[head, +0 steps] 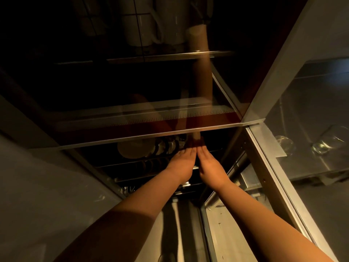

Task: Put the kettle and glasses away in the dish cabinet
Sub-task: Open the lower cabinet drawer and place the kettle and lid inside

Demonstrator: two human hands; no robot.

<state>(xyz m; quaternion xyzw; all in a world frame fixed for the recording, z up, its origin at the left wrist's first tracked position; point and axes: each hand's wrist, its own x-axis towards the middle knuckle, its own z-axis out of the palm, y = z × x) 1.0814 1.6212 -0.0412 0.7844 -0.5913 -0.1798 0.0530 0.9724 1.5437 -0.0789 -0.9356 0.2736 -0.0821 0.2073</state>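
My left hand (182, 165) and my right hand (211, 167) reach side by side into the dark dish cabinet, over a wire rack (151, 163). Their fingers point away from me and touch at the tips. The fingertips vanish in shadow under the lower edge of a glass door (151, 137), so I cannot tell whether they hold anything. Two clear glasses (285, 144) (328, 142) show upside down in the glass panel on the right. Pale cylindrical vessels (139, 29), mugs or a kettle, show dimly through the glass at the top.
Plates (136, 150) stand on edge in the rack left of my hands. The open right door's metal frame (264, 167) runs close beside my right forearm. The glass door above reflects my arm. A grey cabinet front (47, 186) fills the left.
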